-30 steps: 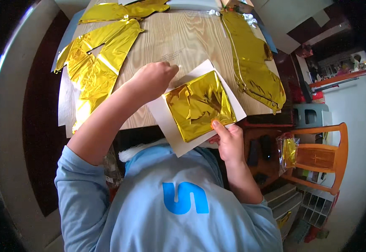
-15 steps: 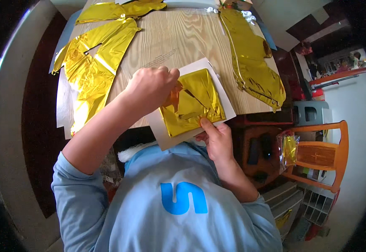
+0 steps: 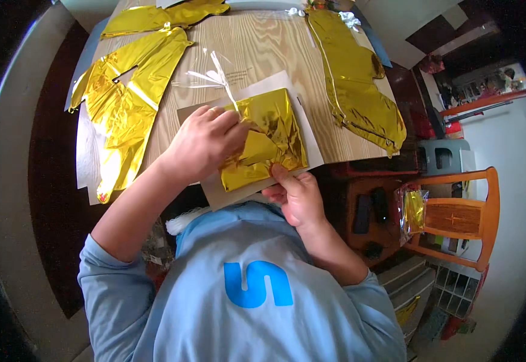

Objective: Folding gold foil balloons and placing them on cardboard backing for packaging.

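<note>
A folded gold foil balloon lies flat on a white card, tilted at the table's near edge. My right hand grips the card and foil at the near edge, thumb on top and fingers underneath. Over the left part of the foil my left hand is closed, fingertips pinched against the packet. A thin white strand, fanning into several pale strips, sticks up from its fingers. What else those fingertips hold is hidden.
On the wooden table, flat gold foil balloons lie at the left and right. Another gold foil is at the far left. A wooden chair with a clear bag of gold foil stands right.
My left hand has come lower and left over the foil, and the white strand now shows above it. The card and my right hand have shifted slightly left.
</note>
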Motion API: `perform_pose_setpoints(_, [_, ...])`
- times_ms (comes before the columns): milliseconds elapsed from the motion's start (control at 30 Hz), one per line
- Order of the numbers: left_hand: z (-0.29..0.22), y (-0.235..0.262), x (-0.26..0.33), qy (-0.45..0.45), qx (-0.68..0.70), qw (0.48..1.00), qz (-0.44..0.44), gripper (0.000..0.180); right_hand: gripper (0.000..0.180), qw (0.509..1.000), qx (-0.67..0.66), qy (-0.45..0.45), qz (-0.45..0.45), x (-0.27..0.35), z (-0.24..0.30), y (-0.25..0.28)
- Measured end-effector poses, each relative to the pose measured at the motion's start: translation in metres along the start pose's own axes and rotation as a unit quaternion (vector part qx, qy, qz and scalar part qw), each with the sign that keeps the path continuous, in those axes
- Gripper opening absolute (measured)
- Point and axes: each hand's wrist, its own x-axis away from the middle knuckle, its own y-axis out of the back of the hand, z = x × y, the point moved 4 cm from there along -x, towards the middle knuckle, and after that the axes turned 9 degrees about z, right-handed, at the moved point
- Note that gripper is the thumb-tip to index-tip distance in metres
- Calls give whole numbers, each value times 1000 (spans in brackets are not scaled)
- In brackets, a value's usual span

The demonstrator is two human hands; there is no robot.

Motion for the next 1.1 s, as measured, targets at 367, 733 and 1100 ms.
perform_pose_setpoints(367, [20,-6,57,410,718,519,-217,53,24,999,-47,4,20,19,-6,-21])
perform_pose_setpoints(733, [-39,-16,116,416,830,364,-76,42,60,977,117,-43,175,68,-17,22])
perform_pose_setpoints(1100, [-62,-20,102,462,836,293,42,44,33,1000,18,2,17,24,39,23])
